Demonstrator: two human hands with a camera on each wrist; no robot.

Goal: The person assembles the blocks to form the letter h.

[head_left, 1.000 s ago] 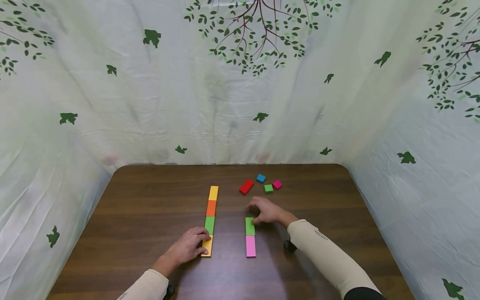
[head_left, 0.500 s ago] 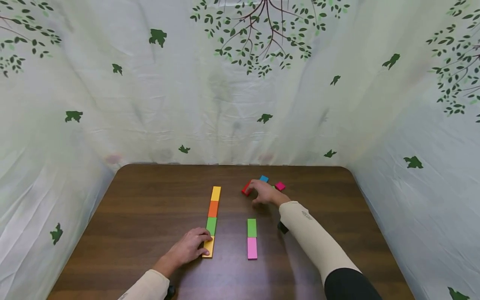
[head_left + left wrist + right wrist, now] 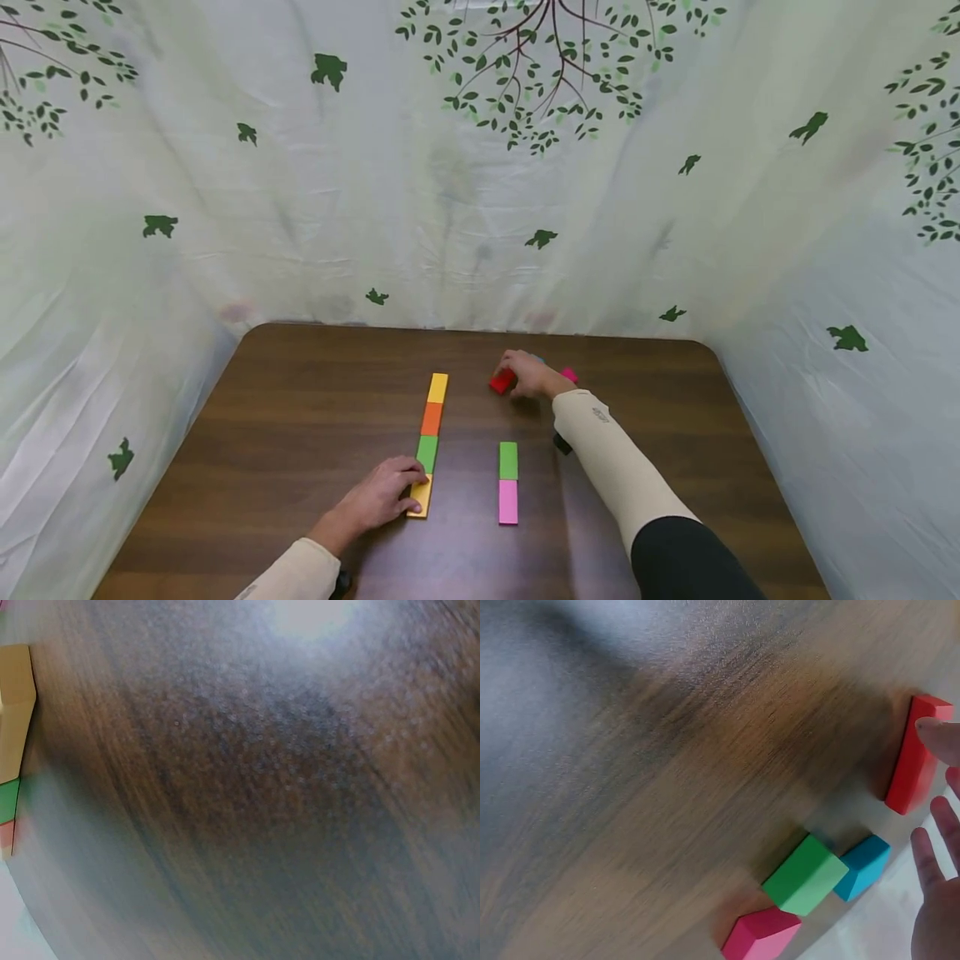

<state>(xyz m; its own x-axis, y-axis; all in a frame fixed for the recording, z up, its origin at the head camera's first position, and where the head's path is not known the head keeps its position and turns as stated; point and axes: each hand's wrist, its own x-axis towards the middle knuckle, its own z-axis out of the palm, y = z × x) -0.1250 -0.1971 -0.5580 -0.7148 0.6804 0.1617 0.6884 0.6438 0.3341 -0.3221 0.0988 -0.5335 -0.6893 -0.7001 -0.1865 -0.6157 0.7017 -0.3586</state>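
My left hand (image 3: 386, 496) rests on the near yellow block (image 3: 422, 497), its thumb and fingertips on the top. Beyond that block a green block (image 3: 427, 454), an orange block (image 3: 432, 419) and another yellow block (image 3: 438, 388) continue end to end in one line. My right hand (image 3: 531, 377) reaches to the far side and holds a red block (image 3: 915, 765) between thumb and fingers. In the right wrist view the thumb (image 3: 939, 739) lies on the block's near face. The left wrist view shows part of the yellow block (image 3: 15, 727), without the fingers.
Right of the line, a green block (image 3: 508, 461) and a pink block (image 3: 508, 502) lie end to end. Past my right hand lie a small green block (image 3: 805, 876), a blue one (image 3: 862, 868) and a magenta one (image 3: 761, 934). A printed curtain (image 3: 420, 275) hangs behind the brown table (image 3: 330, 392).
My right hand has left the green block of the short row, moved away toward the back of the table and taken hold of the red block. My left hand has stayed on the yellow block.
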